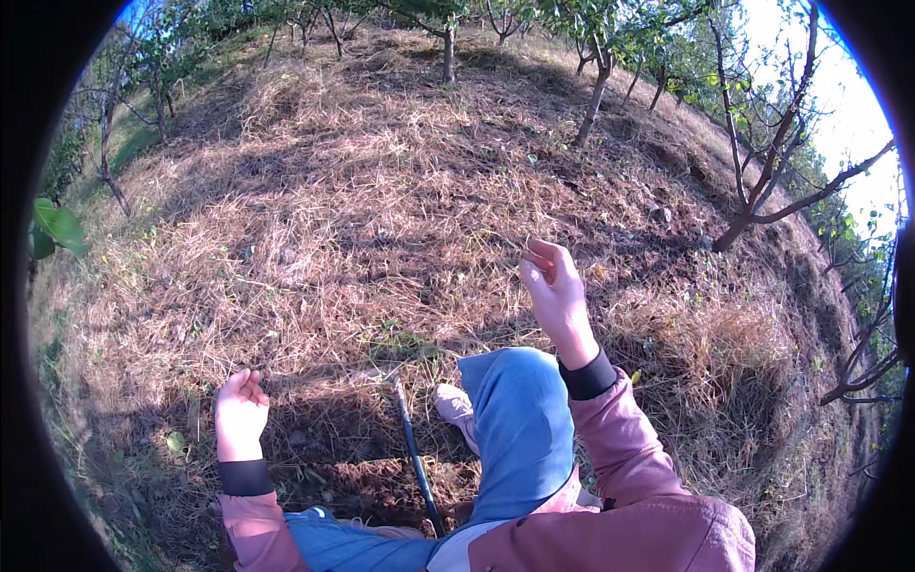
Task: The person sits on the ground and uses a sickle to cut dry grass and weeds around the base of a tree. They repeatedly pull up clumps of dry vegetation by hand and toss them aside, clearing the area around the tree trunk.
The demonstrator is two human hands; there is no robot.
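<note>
My left hand is raised at the lower left, palm up, its fingers loosely bent and apart. I see nothing in it. Further forward on the right, my right hand is held above the dry grass, fingers curled and thumb apart from them. Thin straw shows by its fingertips, but it looks like part of the ground behind. Between my legs lies a long-handled tool with a dark pole; its far end is half lost in the grass, so its kind is unclear. Neither hand touches it.
Dry cut grass covers the slope. Bare reddish soil lies near the pole. My bent knee in jeans and my shoe are beside it. A bare-branched tree leans at right; more trees stand uphill.
</note>
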